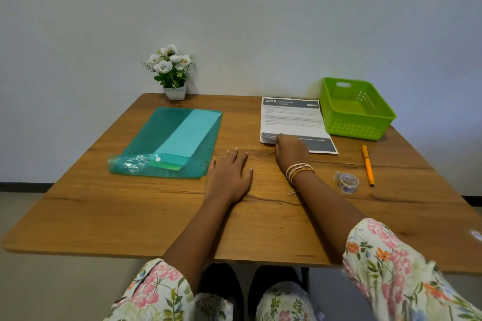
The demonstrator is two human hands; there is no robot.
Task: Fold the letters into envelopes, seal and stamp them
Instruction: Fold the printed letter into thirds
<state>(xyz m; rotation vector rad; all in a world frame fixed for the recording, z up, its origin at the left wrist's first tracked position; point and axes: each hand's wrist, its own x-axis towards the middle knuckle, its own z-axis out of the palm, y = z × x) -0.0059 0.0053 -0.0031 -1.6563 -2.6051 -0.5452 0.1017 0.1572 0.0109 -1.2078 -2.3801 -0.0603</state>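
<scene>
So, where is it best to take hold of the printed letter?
At its near-left corner, coming from the person's side: the letter lies flat on the table, so only an edge can be lifted, and the right hand rests there already.

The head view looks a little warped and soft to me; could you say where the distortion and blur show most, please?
In the head view, wide-angle distortion bows the table edges; the letter has unreadable body text, only its heading number legible; the sleeves at the bottom corners look soft; lighting is even, with soft shadows.
</scene>
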